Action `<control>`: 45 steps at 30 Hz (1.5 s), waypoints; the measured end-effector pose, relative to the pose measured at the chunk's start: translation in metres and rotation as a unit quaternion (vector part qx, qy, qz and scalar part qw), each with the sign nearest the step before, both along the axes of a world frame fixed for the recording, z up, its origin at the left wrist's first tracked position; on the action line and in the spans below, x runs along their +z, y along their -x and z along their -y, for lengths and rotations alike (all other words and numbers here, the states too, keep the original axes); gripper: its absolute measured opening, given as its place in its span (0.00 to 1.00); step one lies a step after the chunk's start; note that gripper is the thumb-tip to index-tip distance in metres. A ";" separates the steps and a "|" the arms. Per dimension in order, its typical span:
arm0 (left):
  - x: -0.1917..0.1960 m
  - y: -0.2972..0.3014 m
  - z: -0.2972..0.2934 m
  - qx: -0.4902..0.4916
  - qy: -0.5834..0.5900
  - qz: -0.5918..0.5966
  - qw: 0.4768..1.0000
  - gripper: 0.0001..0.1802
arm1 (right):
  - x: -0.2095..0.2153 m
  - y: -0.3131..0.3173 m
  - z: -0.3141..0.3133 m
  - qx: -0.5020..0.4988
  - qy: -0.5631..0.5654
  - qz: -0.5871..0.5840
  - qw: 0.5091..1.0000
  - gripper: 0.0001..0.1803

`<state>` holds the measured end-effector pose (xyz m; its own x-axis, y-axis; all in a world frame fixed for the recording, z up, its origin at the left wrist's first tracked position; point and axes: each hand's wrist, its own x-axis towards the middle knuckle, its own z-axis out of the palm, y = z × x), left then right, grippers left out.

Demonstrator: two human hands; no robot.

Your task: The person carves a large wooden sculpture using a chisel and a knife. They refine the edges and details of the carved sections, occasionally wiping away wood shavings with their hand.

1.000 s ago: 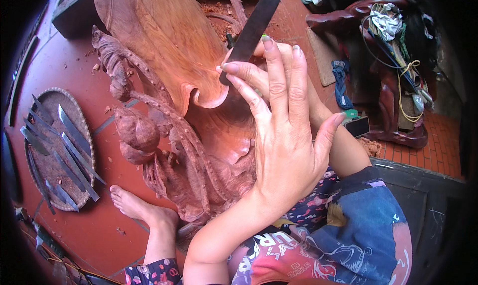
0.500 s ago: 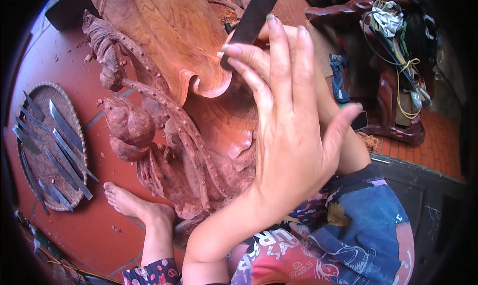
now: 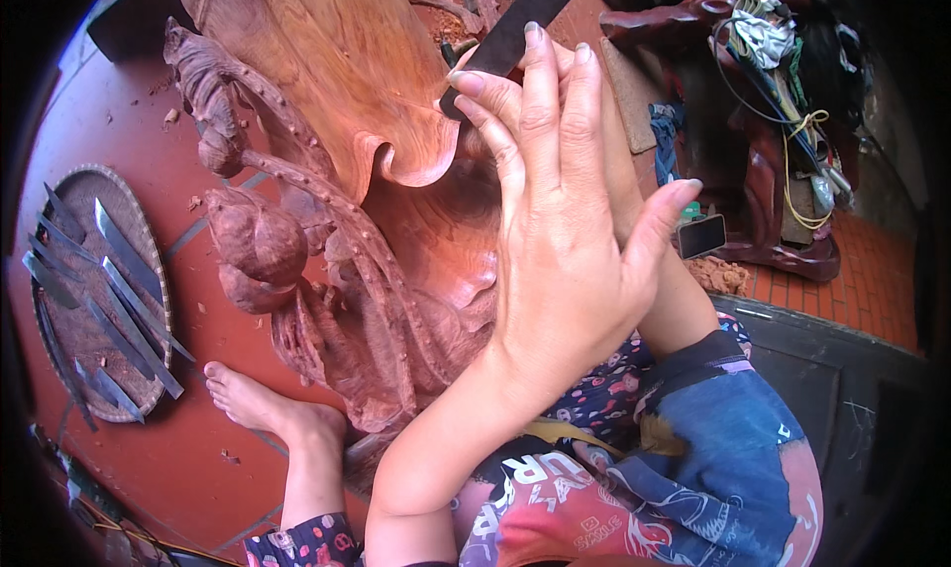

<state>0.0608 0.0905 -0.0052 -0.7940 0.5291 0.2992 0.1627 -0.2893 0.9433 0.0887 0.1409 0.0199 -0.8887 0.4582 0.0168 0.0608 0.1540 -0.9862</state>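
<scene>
A long dark flat carving blade slants down to the curled lip of a large reddish-brown wood carving. My left hand is over my right, back up, with fingers stretched out and thumb spread wide. Its two outer fingers bend toward the blade's lower end and appear to touch it. My right hand lies mostly hidden behind the left and seems closed around the blade. Buds and a studded stem stand out in the wood to the left.
A round woven tray of several blades lies on the red tiled floor to the left, near my bare foot. At right are a phone, wood shavings and a dark carved wooden stand with cords and cloth.
The blade leans further over to the right, its lower end still by the carved lip. Both hands have shifted slightly left, uncovering the phone at right.
</scene>
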 end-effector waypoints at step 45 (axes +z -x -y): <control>0.017 0.086 0.044 -0.076 0.439 -0.471 0.762 0.22 | -0.008 0.002 -0.085 -0.228 -0.049 -0.212 0.949 0.06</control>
<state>-0.0253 0.0466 0.0121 -0.3557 0.9180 0.1755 0.9140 0.3024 0.2705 0.0863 0.2261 0.0122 -0.5021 0.7718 0.3903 -0.2551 0.2990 -0.9195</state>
